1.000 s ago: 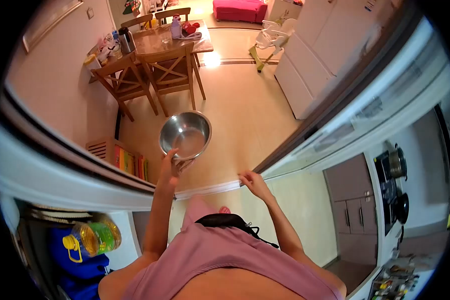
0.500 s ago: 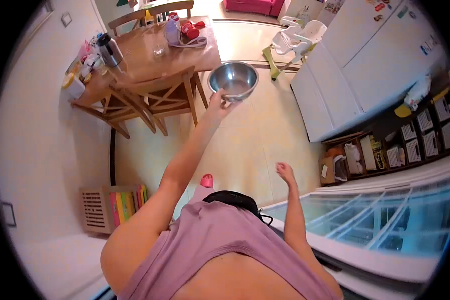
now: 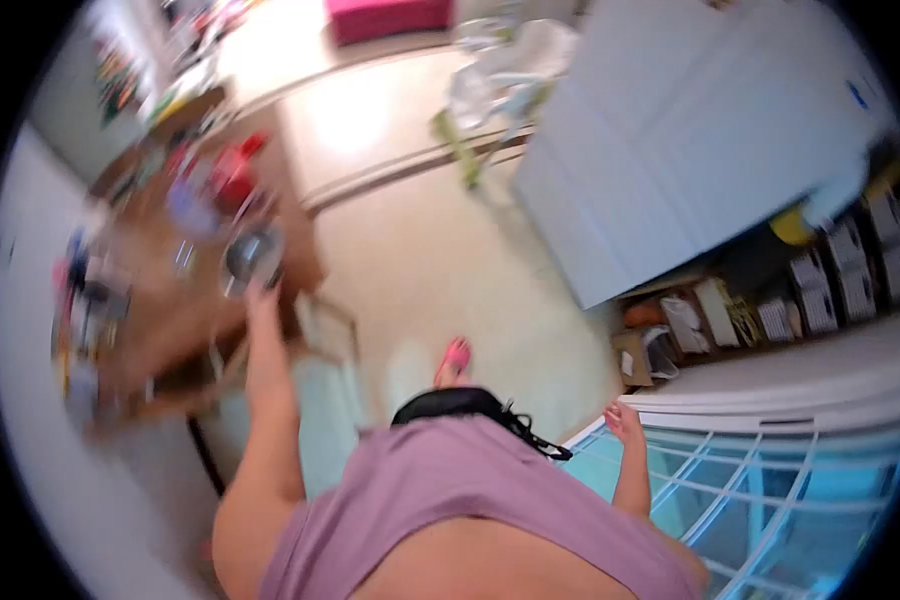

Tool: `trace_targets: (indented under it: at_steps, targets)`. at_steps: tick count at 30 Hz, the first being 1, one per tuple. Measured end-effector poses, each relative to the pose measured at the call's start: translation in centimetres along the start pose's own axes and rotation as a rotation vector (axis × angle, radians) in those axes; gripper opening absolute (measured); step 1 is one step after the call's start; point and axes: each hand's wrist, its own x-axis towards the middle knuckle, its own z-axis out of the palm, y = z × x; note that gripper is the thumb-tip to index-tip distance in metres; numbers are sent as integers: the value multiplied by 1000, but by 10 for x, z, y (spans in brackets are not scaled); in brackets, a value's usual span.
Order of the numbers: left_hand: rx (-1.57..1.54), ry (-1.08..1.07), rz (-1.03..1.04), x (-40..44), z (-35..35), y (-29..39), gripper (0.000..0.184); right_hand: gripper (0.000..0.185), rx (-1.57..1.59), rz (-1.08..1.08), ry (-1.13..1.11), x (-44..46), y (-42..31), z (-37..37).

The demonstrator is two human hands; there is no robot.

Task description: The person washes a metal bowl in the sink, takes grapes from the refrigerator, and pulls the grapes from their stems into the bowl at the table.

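My left hand (image 3: 261, 296) is stretched out at the left and grips the near rim of a metal bowl (image 3: 254, 254). The bowl is over the wooden table (image 3: 225, 145); blur hides whether it touches the top. Just beyond the bowl are a red item (image 3: 234, 180) and a pale purple bottle (image 3: 192, 208). My right hand (image 3: 624, 421) hangs low at the right with nothing in it, its fingers loosely apart, near the glass-paned door (image 3: 730, 480).
A wooden chair (image 3: 330, 325) stands at the table's near side. Ahead are a white high chair (image 3: 500, 85) and a red sofa (image 3: 388, 18). The large white fridge (image 3: 660, 150) and a shelf with baskets (image 3: 770, 318) line the right side.
I have moved forward through the doorway to the table. The bowl in my left hand has gone from over the floor to over the table. My right hand has lowered.
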Motion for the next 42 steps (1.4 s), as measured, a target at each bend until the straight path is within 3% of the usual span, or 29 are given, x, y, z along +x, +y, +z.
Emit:
trace_targets:
  at_steps: [1,2,3,5,8,10,11,14,15,16,17,19,21,22,24,25,29,33,36,38,41,42]
  targets:
    - [19,167,-14,10,6,3,33,16,148,-40,-421,64,-17,-13]
    - [46,233,-9,31,-18,6,35,11,111,-92,-520,92,-58,-3]
    - [405,-15,86,69,-96,12,38,11,323,-154,-247,87,-96,43]
    - [72,221,-4,53,-57,17,38,15,341,-206,-228,96,-199,112]
    - [-71,360,0,26,-35,15,38,20,442,-311,-335,126,-317,173]
    - [-127,449,42,12,-27,14,38,20,498,-391,-327,139,-376,210]
    - [-72,352,82,26,-55,16,44,18,563,-372,-288,146,-403,229]
    - [-73,551,88,13,-49,16,61,17,715,-367,-220,212,-463,258]
    - [191,552,344,-10,-32,1,60,17,794,-374,-206,241,-475,263]
    - [365,596,454,-10,-4,-22,59,17,813,-398,-197,263,-489,267]
    - [508,617,494,2,17,-38,58,9,921,-379,-145,280,-502,270]
    - [766,633,550,33,67,-79,56,12,1098,-399,-27,306,-521,274]
    - [934,582,590,72,129,-121,54,24,1077,-496,27,339,-531,268]
    - [996,537,607,93,161,-138,53,20,1063,-517,-34,357,-528,262]
    - [1095,404,650,131,222,-168,51,17,1200,-480,172,370,-527,269]
    - [1116,321,664,151,254,-184,50,15,1225,-480,149,386,-526,263]
    - [1061,-71,696,217,380,-229,46,13,1356,-531,140,381,-517,265]
    - [1016,-426,565,229,508,-265,42,15,1327,-528,191,376,-514,268]
    - [1001,-559,445,234,544,-299,37,17,1286,-495,132,390,-508,260]
    - [973,-625,336,204,560,-321,34,16,1234,-503,234,379,-505,267]
    - [1101,-754,208,161,579,-358,33,14,1409,-441,222,357,-487,282]
    - [1111,-829,161,147,584,-371,32,12,1340,-452,168,344,-473,286]
